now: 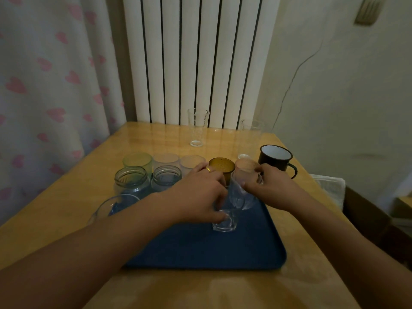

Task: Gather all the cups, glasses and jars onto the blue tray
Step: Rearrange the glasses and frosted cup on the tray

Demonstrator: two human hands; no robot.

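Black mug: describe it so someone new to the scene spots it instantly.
Start at the white radiator behind the wooden table. Follow the table's right edge toward the blue tray. The black mug stands just off the tray's far right corner: the only opaque dark cup, white inside, with a handle.

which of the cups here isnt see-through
The black mug with the white inside and a handle, on the table right of the blue tray; the amber cup and the rest are translucent or clear.

dim, warm cast | sheen on table point(156, 139) | wide-angle bending at edges | slightly soft
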